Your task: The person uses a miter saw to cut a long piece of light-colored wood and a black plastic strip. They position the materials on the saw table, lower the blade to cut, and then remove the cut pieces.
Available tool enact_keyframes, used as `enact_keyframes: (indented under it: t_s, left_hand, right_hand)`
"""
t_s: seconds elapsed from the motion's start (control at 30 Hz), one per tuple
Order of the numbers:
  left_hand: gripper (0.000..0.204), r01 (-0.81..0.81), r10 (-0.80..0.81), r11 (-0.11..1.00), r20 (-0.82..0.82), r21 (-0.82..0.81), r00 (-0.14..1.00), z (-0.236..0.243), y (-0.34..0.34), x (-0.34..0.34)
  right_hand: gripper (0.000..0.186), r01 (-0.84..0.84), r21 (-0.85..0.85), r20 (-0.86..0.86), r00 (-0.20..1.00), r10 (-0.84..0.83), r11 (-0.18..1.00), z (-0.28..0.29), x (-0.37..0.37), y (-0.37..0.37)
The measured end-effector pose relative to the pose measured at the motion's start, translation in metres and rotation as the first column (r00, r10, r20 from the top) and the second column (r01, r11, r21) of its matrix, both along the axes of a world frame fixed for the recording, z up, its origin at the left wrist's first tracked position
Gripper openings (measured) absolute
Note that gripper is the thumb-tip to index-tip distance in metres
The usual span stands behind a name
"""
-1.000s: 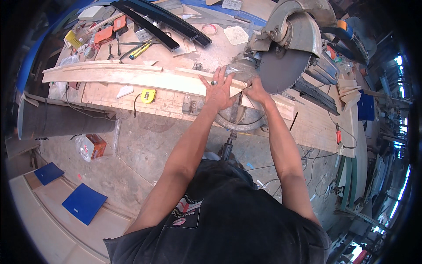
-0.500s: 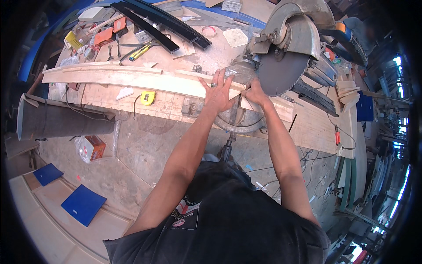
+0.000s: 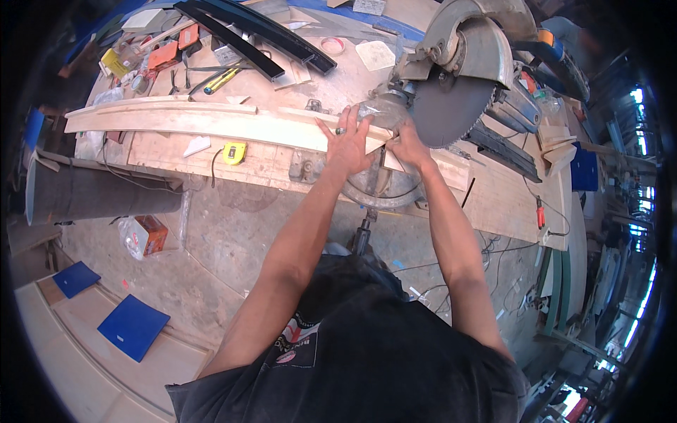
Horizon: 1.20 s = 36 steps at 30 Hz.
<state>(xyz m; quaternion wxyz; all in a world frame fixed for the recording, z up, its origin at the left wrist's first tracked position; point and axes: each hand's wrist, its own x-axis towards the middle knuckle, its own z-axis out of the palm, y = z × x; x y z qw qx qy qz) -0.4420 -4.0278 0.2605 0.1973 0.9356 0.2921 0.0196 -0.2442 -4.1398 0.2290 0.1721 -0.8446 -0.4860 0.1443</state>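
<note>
Little moves since the earlier frame beyond our own view, which swings a touch so that the whole scene slides slightly left; nothing we handle visibly changes place. Largest comes the counter [image 3: 518, 204], littered along its far side, so we do well to keep the working edge free of loose bits. On it stands the miter saw [image 3: 483, 53], its toothed blade [image 3: 448, 109] just beside our fingers on the right; we cannot tell whether it is under power, and we should treat it as live whenever we reach this near. Our long pale board [image 3: 233, 127] runs from the counter's left side to the saw base, its right end lying under and between our hands; judging by its length, it calls for even support, lest the far end rock. Our left hand [image 3: 347, 146] lies palm down across it with fingers spread wide, a good broad press for steadying. Our right hand [image 3: 410, 146] is partly curled at the board's end; we cannot tell whether it pinches the wood or only touches it, and a grip farther from the teeth would be safer. Smaller still, the yellow tape measure [image 3: 235, 153] sits near the counter's front edge, handy for checking, beside a white scrap [image 3: 197, 146].
</note>
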Motion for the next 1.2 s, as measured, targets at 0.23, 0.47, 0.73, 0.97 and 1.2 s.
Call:
enact_keyframes:
  t_s: [0.23, 0.47, 0.73, 0.97, 1.2]
  left_hand:
    - [0.095, 0.000, 0.000, 1.000, -0.001, 0.002, 1.000, -0.003, 0.001, 0.001]
    - [0.096, -0.008, 0.008, 1.000, -0.007, 0.010, 1.000, -0.005, 0.001, 0.001]
    - [0.096, -0.016, 0.016, 1.000, 0.007, 0.003, 1.000, -0.002, 0.001, 0.001]
    - [0.095, -0.022, 0.022, 1.000, 0.020, -0.010, 1.000, -0.002, -0.001, 0.001]
    - [0.099, -0.015, 0.015, 1.000, 0.018, 0.005, 1.000, -0.004, 0.000, 0.002]
  right_hand:
    - [0.043, -0.118, -0.083, 0.053, 0.991, 0.123, 0.989, -0.014, 0.020, 0.001]
    - [0.043, -0.159, -0.070, 0.059, 0.985, 0.163, 0.985, -0.012, 0.022, 0.002]
    - [0.042, 0.061, 0.193, -0.087, 0.995, -0.045, 0.979, 0.040, -0.021, -0.026]
    - [0.029, 0.186, 0.159, -0.001, 0.982, -0.189, 0.970, 0.055, -0.109, -0.048]
    - [0.019, 0.181, 0.225, -0.436, 0.898, -0.067, 0.957, 0.027, -0.161, -0.105]
